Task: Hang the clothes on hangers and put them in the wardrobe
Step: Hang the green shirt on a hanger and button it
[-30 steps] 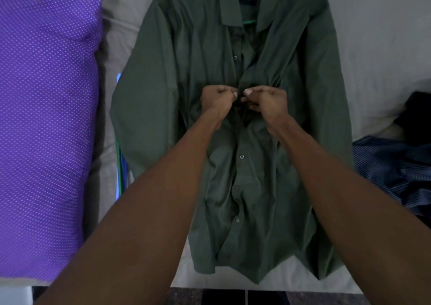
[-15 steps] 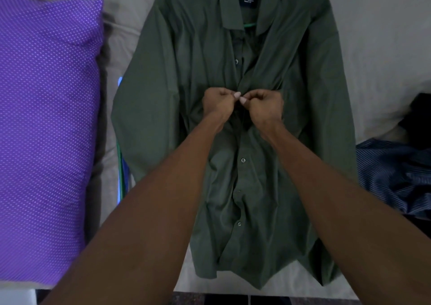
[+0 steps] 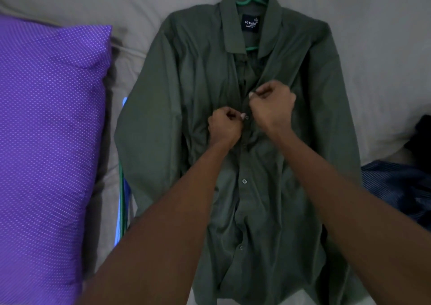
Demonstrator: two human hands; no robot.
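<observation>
From the head camera I see the dark green long-sleeved button-up shirt (image 3: 186, 108) spread flat on the pale grey bedsheet (image 3: 373, 48), filling the centre of the frame, with the green plastic hanger (image 3: 253, 0) already threaded through its collar at the top centre. A second ago both fists met at one button on the placket; now my right hand (image 3: 271, 105) has lifted a little higher and pinches the right edge of the placket, while my left hand (image 3: 224, 126) pinches the left edge beside a button (image 3: 246, 117) at mid-frame. That button now looks fastened, I judge, so I am moving up to the next one. The wardrobe is not in view. A purple dotted pillow (image 3: 46, 141) fills the left side, and a blue striped garment (image 3: 396, 188) waits at the right edge.
</observation>
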